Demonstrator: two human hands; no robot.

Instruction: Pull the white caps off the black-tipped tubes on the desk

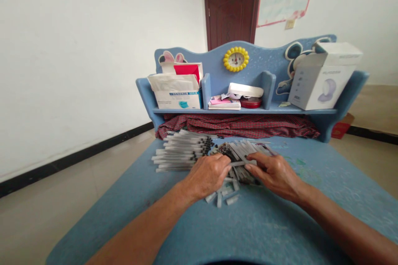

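Observation:
A slim translucent pen [238, 164] spans the gap between my two hands. The fingers of my left hand [213, 172] are closed around its left end. At the other end, my right hand [273, 174] pinches it between thumb and fingers. Left of my hands lies a stack of translucent pens [177, 151], their black ends pointing right. Behind and beneath my fingers is a heap of clear pen barrels [244, 149] with dark small parts, partly hidden by my hands. Several short clear pen caps [222, 194] are scattered on the table in front.
The blue table [124, 211] has a raised shelf [192, 111] at its back. On it stand a mask box [177, 98], a white carton [323, 78], and a red round tin [251, 102]. A checked cloth [239, 125] is bunched beneath the shelf.

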